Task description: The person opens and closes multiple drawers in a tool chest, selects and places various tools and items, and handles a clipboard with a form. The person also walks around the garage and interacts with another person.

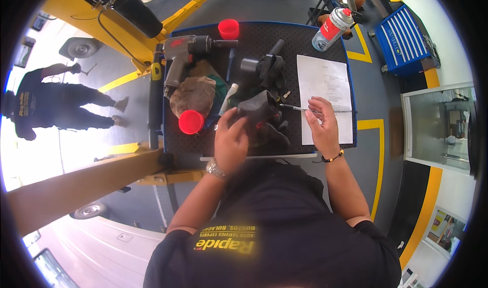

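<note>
dark shirt (284, 227) is nearest me; past it, the left hand (231, 143) is loosely spread beside a black glove (260, 105) on the table (274, 30). i judge the glove soft and light, best taken by its cuff. the right hand (323, 128) curls loosely at a slim pen (291, 107); gripped or not, i cannot tell. farther off stands a can (333, 29).

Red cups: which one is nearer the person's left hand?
The near red cup, ahead and left of the left hand. The far red cup sits by the table's far edge, beyond the impact wrench.
</note>
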Demonstrator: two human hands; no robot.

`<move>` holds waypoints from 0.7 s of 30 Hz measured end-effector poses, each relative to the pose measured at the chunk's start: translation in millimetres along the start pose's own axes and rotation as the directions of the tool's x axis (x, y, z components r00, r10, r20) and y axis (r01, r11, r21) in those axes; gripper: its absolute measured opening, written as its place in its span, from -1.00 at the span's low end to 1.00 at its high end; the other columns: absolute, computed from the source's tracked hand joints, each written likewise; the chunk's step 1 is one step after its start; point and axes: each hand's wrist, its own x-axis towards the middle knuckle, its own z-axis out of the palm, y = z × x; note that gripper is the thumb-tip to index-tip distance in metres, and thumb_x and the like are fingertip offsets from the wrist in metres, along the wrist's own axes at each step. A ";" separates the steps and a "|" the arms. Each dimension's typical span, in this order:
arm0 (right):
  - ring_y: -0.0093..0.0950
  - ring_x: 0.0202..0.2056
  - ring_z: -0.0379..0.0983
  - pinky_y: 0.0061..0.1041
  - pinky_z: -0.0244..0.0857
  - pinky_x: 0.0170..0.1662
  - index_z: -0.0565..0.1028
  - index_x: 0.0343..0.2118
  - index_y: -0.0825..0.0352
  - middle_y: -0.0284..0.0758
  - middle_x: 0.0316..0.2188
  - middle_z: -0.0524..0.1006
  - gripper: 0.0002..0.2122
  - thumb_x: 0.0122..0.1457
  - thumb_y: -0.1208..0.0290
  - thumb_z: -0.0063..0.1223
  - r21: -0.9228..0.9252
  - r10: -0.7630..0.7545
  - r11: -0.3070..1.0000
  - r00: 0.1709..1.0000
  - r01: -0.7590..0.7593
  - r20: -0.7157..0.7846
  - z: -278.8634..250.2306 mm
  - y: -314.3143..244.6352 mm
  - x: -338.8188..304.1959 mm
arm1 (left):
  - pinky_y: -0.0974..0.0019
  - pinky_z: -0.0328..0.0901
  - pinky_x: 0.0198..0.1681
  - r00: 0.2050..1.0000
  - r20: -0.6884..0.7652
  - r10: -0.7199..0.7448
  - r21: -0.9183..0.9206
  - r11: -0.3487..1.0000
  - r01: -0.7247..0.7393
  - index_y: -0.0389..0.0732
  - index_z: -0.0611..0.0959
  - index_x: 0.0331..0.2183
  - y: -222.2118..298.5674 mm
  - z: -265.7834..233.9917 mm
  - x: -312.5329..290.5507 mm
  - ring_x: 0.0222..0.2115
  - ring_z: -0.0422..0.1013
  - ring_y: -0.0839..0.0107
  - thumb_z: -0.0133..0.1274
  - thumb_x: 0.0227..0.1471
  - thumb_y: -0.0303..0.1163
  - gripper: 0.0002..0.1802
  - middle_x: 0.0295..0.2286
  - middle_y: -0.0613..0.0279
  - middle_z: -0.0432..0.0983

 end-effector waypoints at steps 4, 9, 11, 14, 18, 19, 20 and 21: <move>-0.34 -0.07 0.40 -0.44 0.35 -0.09 0.49 -0.17 0.38 -0.20 -0.03 0.41 -0.77 0.16 0.38 0.09 -0.083 -0.039 0.996 0.999 0.037 -0.018 -9.2 -6.3 -15.3 | 0.19 0.36 -0.12 0.983 0.156 0.097 0.073 0.991 -0.110 -0.25 0.64 -0.24 3.8 -37.0 26.3 -0.19 0.48 0.09 0.04 -0.05 -0.60 -0.74 -0.17 0.04 0.50; -0.30 -0.09 0.40 -0.41 0.35 -0.10 0.51 -0.23 0.41 -0.17 -0.08 0.43 -0.81 0.15 0.42 0.07 -0.254 -0.162 0.959 0.979 0.127 -0.121 -8.7 -7.4 -34.6 | 0.14 0.39 -0.18 0.873 0.442 0.209 0.282 0.891 -0.356 -0.18 0.60 -0.16 -58.3 -82.6 129.0 -0.27 0.50 0.07 -0.03 0.05 -0.50 -0.72 -0.24 0.11 0.56; -0.30 -0.11 0.40 -0.40 0.34 -0.08 0.50 -0.23 0.41 -0.16 -0.08 0.42 -0.82 0.14 0.44 0.07 -0.284 -0.193 0.947 0.974 0.152 -0.120 -9.5 -6.0 -39.3 | 0.16 0.31 0.00 0.744 0.639 0.196 0.374 0.767 -0.522 -0.13 0.55 -0.07 -86.8 -76.0 169.9 -0.07 0.42 0.15 -0.04 0.05 -0.49 -0.64 -0.10 0.17 0.51; -0.32 -0.12 0.42 -0.41 0.33 -0.07 0.51 -0.24 0.42 -0.17 -0.07 0.43 -0.85 0.15 0.49 0.04 -0.414 -0.262 0.891 0.957 0.189 -0.127 -15.1 -4.7 -46.1 | 0.17 0.23 0.10 0.500 0.834 0.232 0.290 0.588 -0.755 -0.07 0.52 0.00 -112.2 -63.5 196.0 0.05 0.34 0.21 0.02 0.00 -0.48 -0.54 -0.01 0.19 0.42; -0.30 -0.14 0.43 -0.38 0.32 -0.06 0.51 -0.26 0.43 -0.16 -0.07 0.42 -0.86 0.13 0.52 0.04 -0.470 -0.252 0.873 0.946 0.132 -0.202 -18.2 -5.7 -55.9 | 0.14 0.24 0.06 0.351 0.934 0.073 0.252 0.565 -0.786 -0.02 0.53 0.00 -113.1 -51.2 207.4 0.00 0.37 0.18 0.20 -0.13 -0.39 -0.45 -0.08 0.21 0.42; -0.30 -0.14 0.43 -0.38 0.32 -0.06 0.51 -0.26 0.43 -0.16 -0.07 0.42 -0.86 0.13 0.52 0.04 -0.481 -0.271 0.866 0.934 0.133 -0.231 -17.2 -6.0 -57.9 | 0.13 0.24 0.06 0.327 0.943 0.055 0.238 0.575 -0.783 -0.01 0.53 0.00 -110.3 -48.3 210.6 0.00 0.37 0.17 0.23 -0.15 -0.36 -0.43 -0.09 0.20 0.42; -0.29 -0.14 0.43 -0.38 0.32 -0.06 0.51 -0.26 0.42 -0.15 -0.07 0.42 -0.86 0.12 0.52 0.05 -0.470 -0.236 0.875 0.948 0.111 -0.215 -14.9 -6.4 -59.8 | 0.12 0.24 0.06 0.299 0.954 0.020 0.238 0.555 -0.797 -0.02 0.54 -0.02 -106.9 -45.1 214.5 -0.01 0.37 0.15 0.29 -0.22 -0.31 -0.39 -0.10 0.19 0.41; -0.29 -0.14 0.43 -0.37 0.33 -0.06 0.50 -0.27 0.42 -0.15 -0.07 0.41 -0.86 0.11 0.52 0.06 -0.446 -0.208 0.890 0.955 0.094 -0.213 -12.2 -6.5 -61.2 | 0.11 0.25 0.05 0.273 0.962 -0.001 0.231 0.538 -0.810 -0.03 0.54 -0.04 -103.5 -41.1 219.7 -0.01 0.37 0.12 0.35 -0.29 -0.25 -0.34 -0.10 0.17 0.41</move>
